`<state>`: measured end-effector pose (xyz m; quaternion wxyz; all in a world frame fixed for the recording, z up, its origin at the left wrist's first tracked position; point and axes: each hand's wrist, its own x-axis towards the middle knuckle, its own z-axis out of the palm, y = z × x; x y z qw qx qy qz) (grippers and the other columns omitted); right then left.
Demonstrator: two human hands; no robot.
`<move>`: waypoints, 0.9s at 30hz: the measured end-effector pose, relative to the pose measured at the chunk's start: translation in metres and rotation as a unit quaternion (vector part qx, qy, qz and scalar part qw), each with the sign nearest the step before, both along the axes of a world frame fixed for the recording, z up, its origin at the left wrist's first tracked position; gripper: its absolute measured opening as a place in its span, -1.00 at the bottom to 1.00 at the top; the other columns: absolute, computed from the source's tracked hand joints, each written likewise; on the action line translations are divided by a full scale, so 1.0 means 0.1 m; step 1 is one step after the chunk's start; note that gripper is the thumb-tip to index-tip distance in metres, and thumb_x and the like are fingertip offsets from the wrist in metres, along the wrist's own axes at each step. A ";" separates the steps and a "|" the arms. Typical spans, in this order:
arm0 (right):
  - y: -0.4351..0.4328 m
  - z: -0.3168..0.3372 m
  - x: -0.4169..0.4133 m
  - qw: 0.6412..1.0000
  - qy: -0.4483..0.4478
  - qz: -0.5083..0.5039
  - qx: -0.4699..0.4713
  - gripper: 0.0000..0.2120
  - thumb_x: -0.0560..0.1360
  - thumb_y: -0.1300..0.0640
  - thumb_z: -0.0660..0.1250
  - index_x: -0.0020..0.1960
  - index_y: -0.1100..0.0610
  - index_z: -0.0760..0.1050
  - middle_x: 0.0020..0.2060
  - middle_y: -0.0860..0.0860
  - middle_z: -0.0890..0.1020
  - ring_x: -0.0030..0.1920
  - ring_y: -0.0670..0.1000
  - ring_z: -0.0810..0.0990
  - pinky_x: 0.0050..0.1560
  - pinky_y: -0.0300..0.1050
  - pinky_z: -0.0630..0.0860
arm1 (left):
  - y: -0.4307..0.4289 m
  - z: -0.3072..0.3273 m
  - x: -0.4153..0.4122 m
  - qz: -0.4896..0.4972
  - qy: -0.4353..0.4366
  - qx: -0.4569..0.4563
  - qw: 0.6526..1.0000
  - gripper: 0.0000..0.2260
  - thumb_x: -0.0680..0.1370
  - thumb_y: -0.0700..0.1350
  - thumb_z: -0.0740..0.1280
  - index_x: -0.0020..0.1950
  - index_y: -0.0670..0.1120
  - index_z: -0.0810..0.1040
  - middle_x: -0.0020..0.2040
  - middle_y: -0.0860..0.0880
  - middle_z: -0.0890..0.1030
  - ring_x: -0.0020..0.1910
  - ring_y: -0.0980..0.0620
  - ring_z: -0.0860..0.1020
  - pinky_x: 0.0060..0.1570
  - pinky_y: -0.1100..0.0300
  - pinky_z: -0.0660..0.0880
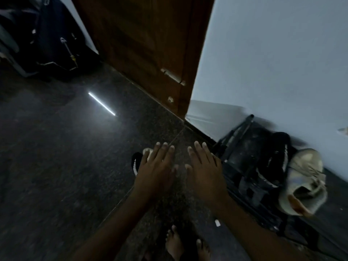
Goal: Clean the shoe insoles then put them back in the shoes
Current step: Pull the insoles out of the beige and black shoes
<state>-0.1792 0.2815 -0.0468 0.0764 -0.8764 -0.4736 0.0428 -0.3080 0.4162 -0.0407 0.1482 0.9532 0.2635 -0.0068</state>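
My left hand (156, 166) and right hand (205, 166) hover side by side at frame centre, fingers spread flat, holding nothing. A black shoe (136, 163) on the floor (56, 166) peeks from behind the left hand, with something pale beside it that I cannot identify. I judge this is the start, with no insole out yet. Next I must take a shoe and pull its insole. At right, the shoe rack (237, 147) holds a dark shoe (278, 146) and a beige sneaker (305, 178); blur hides their insides.
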 end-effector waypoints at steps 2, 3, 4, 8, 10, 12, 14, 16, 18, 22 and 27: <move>-0.16 0.09 0.09 1.000 0.004 -0.029 0.001 -0.49 0.64 -0.08 0.13 0.54 0.08 0.34 0.57 0.09 0.28 0.59 0.13 0.19 0.39 0.17 0.37 | -0.10 0.09 0.17 -0.021 -0.005 0.003 1.000 -0.41 0.63 0.17 0.04 0.57 -0.11 0.38 0.54 -0.15 0.42 0.57 -0.17 0.32 0.47 -0.21 0.28; -0.25 0.12 0.14 0.999 0.005 -0.044 0.006 -0.50 0.64 -0.07 0.15 0.53 0.09 0.35 0.57 0.09 0.29 0.58 0.14 0.20 0.39 0.18 0.37 | -0.16 0.13 0.25 -0.031 -0.007 0.004 0.999 -0.41 0.64 0.17 0.06 0.57 -0.10 0.37 0.55 -0.15 0.41 0.58 -0.17 0.31 0.48 -0.20 0.28; -0.35 0.16 0.19 0.998 0.005 -0.060 0.011 -0.50 0.64 -0.06 0.16 0.53 0.09 0.36 0.56 0.10 0.30 0.58 0.14 0.22 0.38 0.18 0.38 | -0.22 0.15 0.33 -0.043 -0.012 0.006 0.999 -0.42 0.64 0.17 0.08 0.58 -0.10 0.36 0.55 -0.15 0.40 0.58 -0.16 0.30 0.48 -0.19 0.28; -0.77 0.28 0.38 0.995 0.001 -0.099 0.014 -0.51 0.64 -0.04 0.17 0.52 0.11 0.37 0.55 0.12 0.32 0.57 0.16 0.24 0.36 0.18 0.40 | -0.54 0.24 0.67 -0.103 -0.025 0.007 0.994 -0.45 0.66 0.13 0.17 0.59 -0.11 0.34 0.55 -0.14 0.40 0.58 -0.16 0.30 0.47 -0.18 0.31; -0.99 0.32 0.48 0.993 -0.003 -0.118 0.004 -0.50 0.62 -0.04 0.19 0.51 0.12 0.38 0.54 0.13 0.34 0.56 0.18 0.27 0.33 0.20 0.44 | -0.74 0.26 0.83 -0.134 -0.029 -0.001 0.990 -0.46 0.67 0.13 0.15 0.60 -0.10 0.32 0.56 -0.13 0.39 0.59 -0.16 0.29 0.46 -0.18 0.35; -1.23 0.36 0.57 0.989 -0.001 -0.148 -0.005 -0.49 0.60 -0.05 0.21 0.50 0.12 0.40 0.52 0.12 0.37 0.54 0.18 0.31 0.31 0.22 0.45 | -0.97 0.25 0.97 -0.160 -0.029 -0.003 0.987 -0.45 0.66 0.13 0.13 0.60 -0.10 0.33 0.55 -0.12 0.40 0.58 -0.15 0.30 0.43 -0.16 0.39; -1.47 0.39 0.65 0.983 0.011 -0.183 -0.007 -0.50 0.61 -0.04 0.24 0.51 0.11 0.39 0.53 0.11 0.37 0.53 0.18 0.32 0.32 0.24 0.43 | -1.20 0.21 1.11 -0.186 -0.023 -0.008 0.982 -0.45 0.67 0.13 0.14 0.61 -0.09 0.31 0.57 -0.10 0.38 0.60 -0.12 0.27 0.42 -0.12 0.38; -1.70 0.42 0.71 0.974 0.048 -0.221 -0.010 -0.48 0.63 -0.02 0.28 0.54 0.10 0.33 0.55 0.09 0.32 0.56 0.18 0.26 0.38 0.29 0.35 | -1.42 0.17 1.23 -0.212 -0.018 -0.021 0.977 -0.45 0.67 0.12 0.17 0.61 -0.09 0.31 0.58 -0.10 0.37 0.60 -0.11 0.27 0.39 -0.12 0.41; -1.91 0.43 0.78 0.962 0.075 -0.264 -0.011 -0.45 0.62 -0.01 0.28 0.56 0.11 0.28 0.55 0.09 0.31 0.56 0.17 0.24 0.44 0.28 0.31 | -1.63 0.17 1.37 -0.236 -0.016 -0.026 0.971 -0.46 0.67 0.10 0.19 0.61 -0.09 0.29 0.59 -0.10 0.35 0.60 -0.12 0.26 0.37 -0.13 0.42; -2.23 0.37 0.92 0.936 0.089 -0.338 -0.046 -0.45 0.58 -0.05 0.30 0.49 0.17 0.34 0.42 0.11 0.42 0.42 0.19 0.35 0.38 0.21 0.28 | -1.94 0.20 1.66 -0.286 0.033 -0.043 0.957 -0.42 0.71 0.07 0.18 0.67 -0.10 0.09 0.65 -0.09 0.20 0.65 -0.10 0.12 0.46 -0.12 0.29; -2.41 0.28 1.12 0.916 0.146 -0.350 -0.128 -0.71 0.58 -0.04 0.25 0.22 0.09 0.50 0.18 0.05 0.50 0.30 0.15 0.43 0.32 0.18 0.26 | -2.14 -0.02 1.99 -0.292 0.095 -0.044 0.951 -0.41 0.69 0.02 0.22 0.66 -0.13 0.11 0.56 -0.13 0.33 0.54 -0.16 0.29 0.37 -0.12 0.37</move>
